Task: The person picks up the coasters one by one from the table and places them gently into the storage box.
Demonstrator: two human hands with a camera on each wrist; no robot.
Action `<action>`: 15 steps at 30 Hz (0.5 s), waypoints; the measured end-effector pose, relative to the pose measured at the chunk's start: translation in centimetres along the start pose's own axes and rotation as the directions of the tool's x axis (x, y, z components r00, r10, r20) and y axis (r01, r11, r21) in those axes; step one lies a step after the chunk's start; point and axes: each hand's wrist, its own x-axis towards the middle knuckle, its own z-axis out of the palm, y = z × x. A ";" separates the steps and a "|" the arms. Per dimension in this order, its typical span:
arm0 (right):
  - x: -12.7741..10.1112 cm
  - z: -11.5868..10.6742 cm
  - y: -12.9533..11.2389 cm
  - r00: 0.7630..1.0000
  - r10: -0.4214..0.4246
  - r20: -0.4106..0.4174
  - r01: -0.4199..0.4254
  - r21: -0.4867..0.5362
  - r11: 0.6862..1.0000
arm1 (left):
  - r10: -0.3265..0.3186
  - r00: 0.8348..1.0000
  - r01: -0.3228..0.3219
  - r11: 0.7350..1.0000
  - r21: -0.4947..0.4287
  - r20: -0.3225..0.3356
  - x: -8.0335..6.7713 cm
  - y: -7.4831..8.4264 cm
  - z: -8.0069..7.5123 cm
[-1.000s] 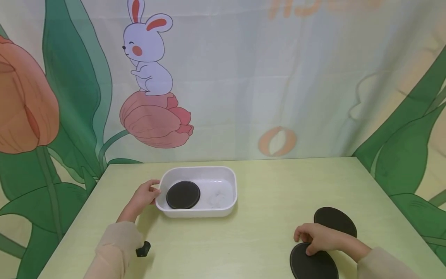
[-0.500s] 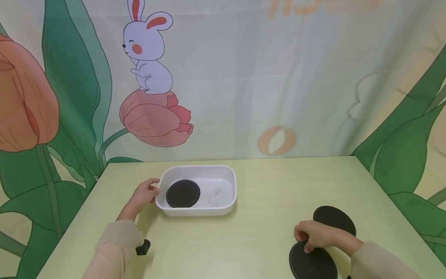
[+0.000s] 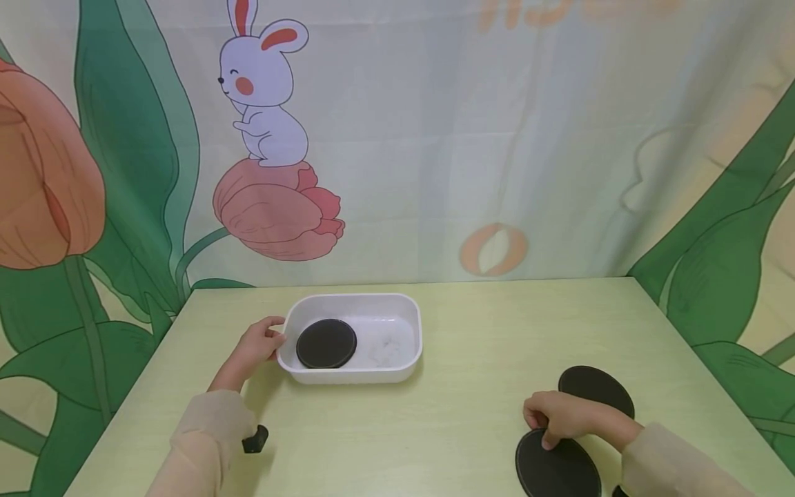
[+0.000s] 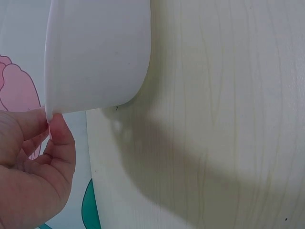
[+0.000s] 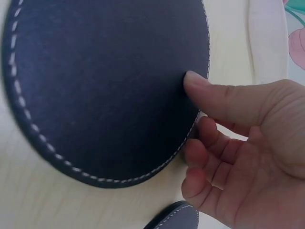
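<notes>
The left hand (image 3: 253, 348) pinches the left rim of the white plastic tub (image 3: 410, 362), thumb and fingers closed on its edge at about 9 o'clock from the tub's middle. The right hand (image 3: 562, 416) grips the nearer round black coaster (image 3: 559, 471) at its far edge: in the right wrist view the thumb (image 5: 209, 93) presses on its stitched top face while the curled fingers (image 5: 202, 157) seem to tuck under the rim, though that contact is partly hidden.

One coaster in the tub (image 3: 326, 344) already lies flat in its left half. Two remain on the pale green desk (image 3: 459, 386), at about 4 o'clock from the tub and well apart from it: the gripped one, and a second coaster (image 3: 599, 386) just behind the right hand. By my reading about a third is done, with the gripped coaster barely tipped, if at all.
</notes>
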 end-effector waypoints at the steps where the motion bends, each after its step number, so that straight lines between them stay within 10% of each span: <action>1: 0.0 0.0 -0.1 1.000 0.002 0.005 -0.002 0.004 1.000 | 0.000 1.000 0.000 1.000 -0.001 0.000 0.0 0.0 0.0; 15: -0.9 -2.0 -2.0 0.996 -0.003 0.094 -0.002 0.051 0.999 | -0.021 1.000 0.021 1.000 0.010 -0.009 0.0 0.0 0.0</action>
